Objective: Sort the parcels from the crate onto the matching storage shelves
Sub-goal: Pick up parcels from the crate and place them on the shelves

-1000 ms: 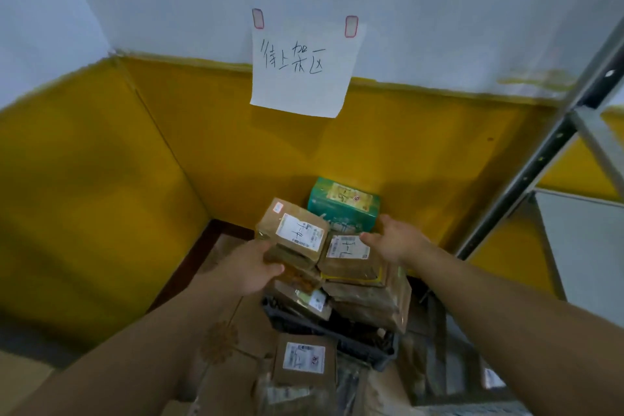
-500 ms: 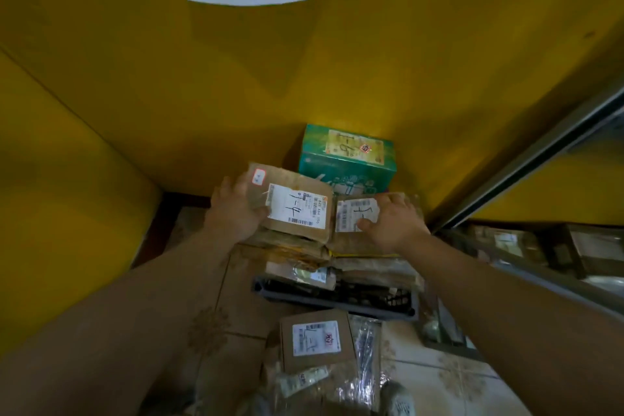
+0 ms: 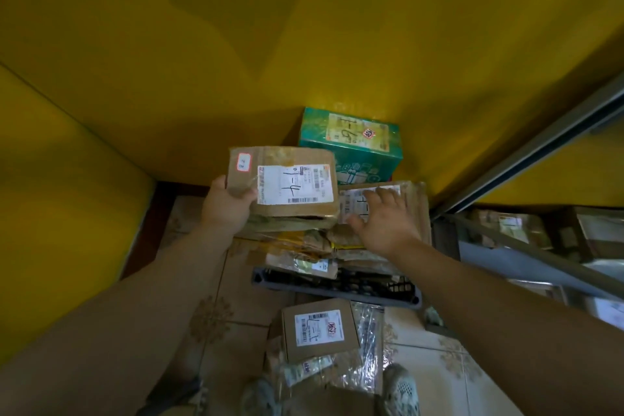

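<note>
We log: left hand (image 3: 227,209) grips the 9 o'clock end of the flat brown cardboard parcel (image 3: 290,191), long axis 9-to-3, atop the pile in the black plastic crate (image 3: 337,290); right hand (image 3: 385,228), fingers spread wide and empty, sits over the brown labelled parcel (image 3: 417,203) at its 3 o'clock.

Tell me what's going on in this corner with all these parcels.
A person stands over a dark crate heaped with parcels on the tiled floor. The left hand grips the top brown parcel by its left edge. The right hand is open, fingers spread over the neighbouring brown parcel; whether it touches is unclear. A teal box sits behind them by the yellow wall, and a small brown box lies in front of the crate.
</note>
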### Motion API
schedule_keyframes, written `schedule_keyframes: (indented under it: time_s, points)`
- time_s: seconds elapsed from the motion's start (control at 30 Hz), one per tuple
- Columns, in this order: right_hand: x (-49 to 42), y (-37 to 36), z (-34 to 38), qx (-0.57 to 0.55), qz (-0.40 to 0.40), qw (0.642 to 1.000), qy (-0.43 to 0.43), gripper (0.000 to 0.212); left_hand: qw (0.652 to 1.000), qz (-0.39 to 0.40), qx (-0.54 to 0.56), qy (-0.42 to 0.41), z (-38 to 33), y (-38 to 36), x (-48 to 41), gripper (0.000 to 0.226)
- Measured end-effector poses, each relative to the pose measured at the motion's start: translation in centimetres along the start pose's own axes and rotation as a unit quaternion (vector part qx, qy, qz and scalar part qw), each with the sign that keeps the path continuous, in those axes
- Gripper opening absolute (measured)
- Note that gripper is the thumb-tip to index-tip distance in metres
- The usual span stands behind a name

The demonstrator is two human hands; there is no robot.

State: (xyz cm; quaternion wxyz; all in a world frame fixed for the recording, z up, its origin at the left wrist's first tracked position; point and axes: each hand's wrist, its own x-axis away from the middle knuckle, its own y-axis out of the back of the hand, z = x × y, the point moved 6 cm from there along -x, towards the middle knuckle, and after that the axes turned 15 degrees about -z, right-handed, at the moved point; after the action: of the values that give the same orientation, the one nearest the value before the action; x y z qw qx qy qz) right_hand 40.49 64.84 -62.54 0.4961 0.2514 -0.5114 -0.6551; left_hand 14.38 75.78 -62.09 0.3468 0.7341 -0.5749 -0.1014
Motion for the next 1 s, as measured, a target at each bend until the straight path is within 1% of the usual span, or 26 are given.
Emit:
schedule_keyframes:
  time_s: [0.07, 0.13, 0.2, 0.23, 0.27, 0.33, 0.4, 0.47, 0.5, 0.53, 0.6, 0.63, 0.67, 0.7, 0.73, 0.8, 0.87, 0.9, 0.93, 0.97, 1.0]
  points:
    - [0.4, 0.5, 1.7, -0.146, 0.004, 0.989, -0.032, 0.052, 0.997, -0.01, 0.051, 0.055, 0.6, 0.8, 1.0, 0.05]
    - [1.0, 1.1, 3.1, -0.283, 0.012, 0.953, -0.108, 0.046, 0.991, -0.021, 0.095, 0.097, 1.2, 1.6, 2.0, 0.051]
    - [1.4, 1.8, 4.5, -0.37, 0.02, 0.915, -0.159, 0.049, 0.989, -0.021, 0.11, 0.094, 0.9, 1.9, 3.4, 0.053]
    - [1.3, 2.2, 5.1, -0.385, 0.017, 0.908, -0.163, 0.052, 0.988, -0.018, 0.118, 0.094, 0.9, 1.8, 4.2, 0.055]
    - [1.0, 2.6, 5.4, -0.386, 0.002, 0.908, -0.166, 0.053, 0.986, -0.01, 0.132, 0.101, 0.8, 1.6, 5.1, 0.058]
    - [0.4, 3.6, 5.3, -0.367, -0.045, 0.911, -0.183, 0.047, 0.98, 0.013, 0.15, 0.133, 1.0, 1.3, 6.8, 0.062]
    - [0.0, 4.7, 5.2, -0.35, -0.063, 0.92, -0.165, 0.041, 0.977, 0.022, 0.165, 0.136, 0.6, 2.0, 7.4, 0.07]
    - [-0.4, 5.7, 5.4, -0.335, -0.052, 0.934, -0.116, 0.04, 0.99, 0.011, 0.11, 0.082, -0.6, 3.8, 6.0, 0.087]
    - [-0.6, 6.2, 5.8, -0.331, -0.038, 0.938, -0.092, 0.04, 0.996, 0.026, 0.068, 0.051, -1.5, 4.6, 5.2, 0.094]
    - [-0.7, 6.5, 6.2, -0.327, -0.018, 0.942, -0.069, 0.04, 0.996, 0.07, 0.044, 0.025, -2.5, 5.0, 4.7, 0.094]
    - [-0.8, 6.5, 7.0, -0.317, 0.02, 0.948, -0.033, 0.039, 0.979, 0.196, 0.047, 0.008, -3.9, 4.7, 4.9, 0.083]
    - [-0.8, 6.4, 7.3, -0.311, 0.029, 0.95, -0.024, 0.039, 0.969, 0.24, 0.057, 0.003, -4.2, 4.3, 5.2, 0.071]
    - [-0.8, 6.3, 7.6, -0.308, 0.03, 0.951, -0.02, 0.039, 0.965, 0.255, 0.063, -0.003, -4.3, 4.1, 5.5, 0.057]
    - [-0.6, 6.1, 7.8, -0.303, 0.026, 0.953, -0.018, 0.039, 0.965, 0.253, 0.068, -0.009, -4.3, 3.9, 5.7, 0.047]
    - [-0.5, 5.8, 7.9, -0.299, 0.019, 0.954, -0.016, 0.04, 0.967, 0.245, 0.072, -0.012, -4.0, 3.7, 5.8, 0.042]
    - [-0.2, 5.3, 7.7, -0.314, -0.001, 0.949, -0.024, 0.041, 0.967, 0.239, 0.086, -0.008, -3.4, 3.1, 6.0, 0.041]
    - [-0.2, 4.8, 6.0, -0.339, -0.036, 0.937, -0.083, 0.049, 0.972, 0.219, 0.085, -0.01, -2.6, 2.9, 5.9, 0.041]
    - [-0.3, 4.6, 4.4, -0.314, -0.061, 0.94, -0.118, 0.055, 0.977, 0.199, 0.079, -0.01, -2.1, 2.8, 5.5, 0.041]
    - [-0.4, 4.4, 2.6, -0.247, -0.083, 0.954, -0.148, 0.062, 0.982, 0.174, 0.072, -0.009, -1.6, 2.8, 5.1, 0.044]
    - [-0.4, 4.0, 0.5, -0.154, -0.093, 0.969, -0.172, 0.072, 0.987, 0.148, 0.062, -0.009, -1.1, 2.9, 4.7, 0.048]
    - [-0.1, 3.6, -1.4, -0.074, -0.091, 0.973, -0.197, 0.082, 0.991, 0.124, 0.053, -0.006, -0.7, 2.9, 4.3, 0.051]
